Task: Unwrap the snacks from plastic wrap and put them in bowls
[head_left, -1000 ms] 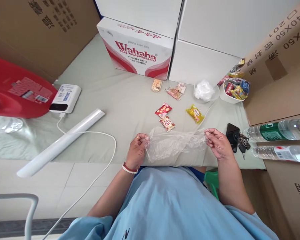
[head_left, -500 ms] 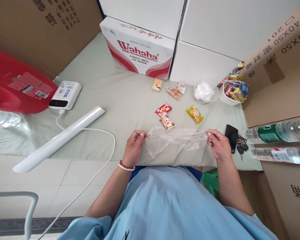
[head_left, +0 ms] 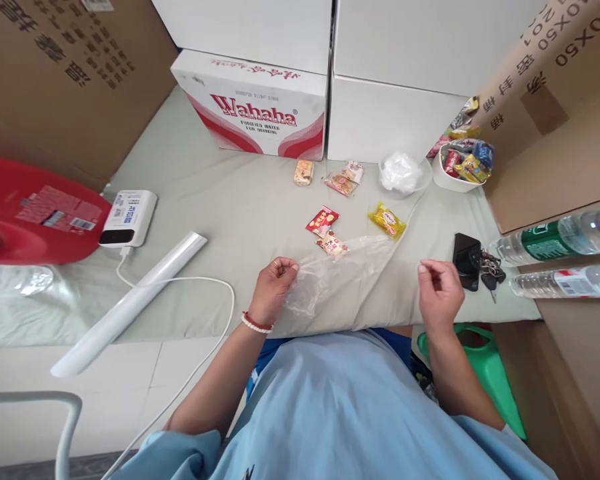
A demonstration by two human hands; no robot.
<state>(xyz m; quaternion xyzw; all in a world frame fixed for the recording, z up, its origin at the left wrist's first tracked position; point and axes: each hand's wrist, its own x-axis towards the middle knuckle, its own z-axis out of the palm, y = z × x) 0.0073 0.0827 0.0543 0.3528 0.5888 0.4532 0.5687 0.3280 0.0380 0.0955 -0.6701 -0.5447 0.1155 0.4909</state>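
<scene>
A clear plastic bag (head_left: 347, 267) hangs from my left hand (head_left: 276, 283), pinched between thumb and fingers at its left end. The bag's far end trails to the upper right over the cloth, close to a yellow-wrapped snack (head_left: 387, 221). My right hand (head_left: 440, 290) is apart from the bag, fingers curled in and thumb raised, with nothing visible in it. Just beyond the bag lie a red snack packet (head_left: 323, 221) and a cream snack packet (head_left: 333, 245), touching each other. Farther back are a square wrapped snack (head_left: 304, 173) and two small packets (head_left: 344, 180).
A clear bowl with white plastic (head_left: 400, 172) stands by a white tub of snacks (head_left: 455, 177). Right: phone (head_left: 467, 257), keys (head_left: 491, 270), water bottles (head_left: 555, 241). Left: white device (head_left: 129, 218) with cable, white roll (head_left: 130, 303), red jug (head_left: 40, 207). Boxes (head_left: 255, 110) line the back.
My right hand has let go of the bag's right end, which has swung away and now trails toward the yellow snack. My left hand keeps its pinch. The camera view has shifted slightly.
</scene>
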